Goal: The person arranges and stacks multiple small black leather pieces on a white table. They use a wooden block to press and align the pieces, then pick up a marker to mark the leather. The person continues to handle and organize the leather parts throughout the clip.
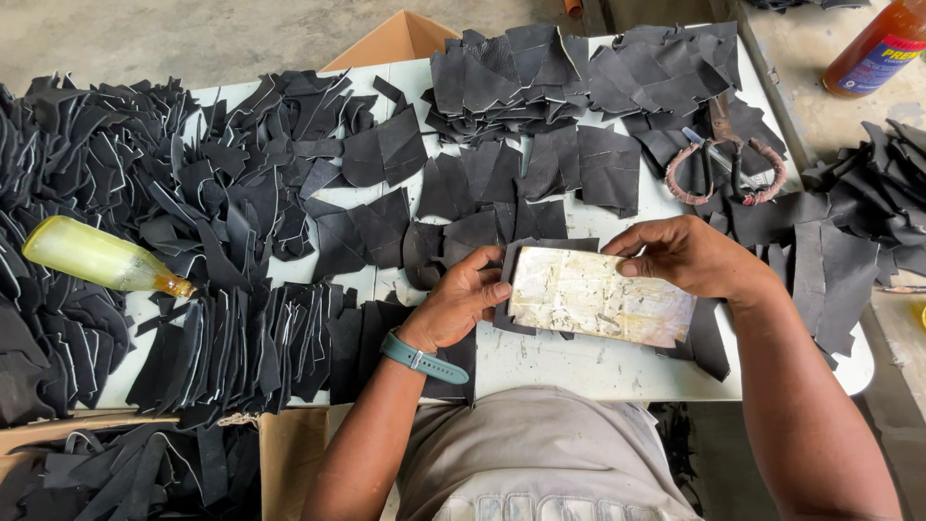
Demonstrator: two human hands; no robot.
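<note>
My left hand (pixel 461 299) grips the left edge of a flat, pale, glue-stained rectangular board (pixel 598 299) with a black leather piece (pixel 526 249) lying under its top-left corner. My right hand (pixel 687 253) pinches the board's upper right edge, thumb on top. The board lies at a slight tilt on the white table (pixel 559 362) just in front of me. A teal watch strap (pixel 422 359) circles my left wrist.
Piles of cut black leather pieces (pixel 222 193) cover the table, with stacks at the back (pixel 579 72) and right (pixel 868 203). A yellowish glue bottle (pixel 96 256) lies at left. Scissors with wrapped handles (pixel 725 166) rest at right. An orange bottle (pixel 878 48) stands far right. Cardboard boxes (pixel 289 449) sit below.
</note>
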